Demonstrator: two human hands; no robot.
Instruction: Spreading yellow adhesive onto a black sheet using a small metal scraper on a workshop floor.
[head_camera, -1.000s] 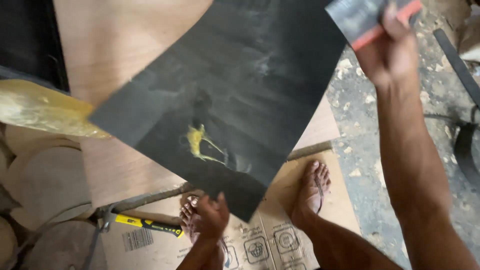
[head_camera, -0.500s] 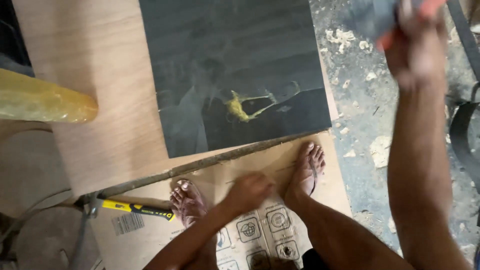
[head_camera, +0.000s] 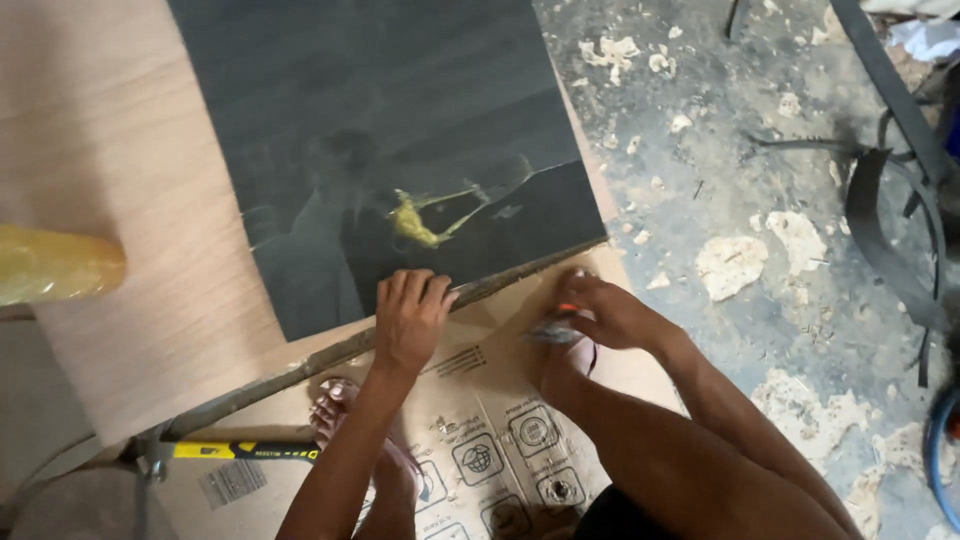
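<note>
My left hand (head_camera: 408, 318) presses flat, fingers spread, on the dark grey laminate sheet (head_camera: 390, 130); right hand (head_camera: 600, 312) grips a small orange-edged scraper (head_camera: 556, 326). I advise firm, even edge pressure.

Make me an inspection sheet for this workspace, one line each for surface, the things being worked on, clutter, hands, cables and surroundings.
Surface: wooden board lying over flattened cardboard on the floor.
Job's things: dark laminate sheet on the board, with a yellow glue smear near its lower edge.
Clutter: yellow-handled hammer by the bare feet; yellowish roll at the left edge.
Hands: left hand pressing on the sheet's lower edge; right hand down at the board's corner, gripping a small tool with an orange part.
Cables: nothing seen for certain; dark straps at right.
Surroundings: rough concrete floor with pale patches.
</note>
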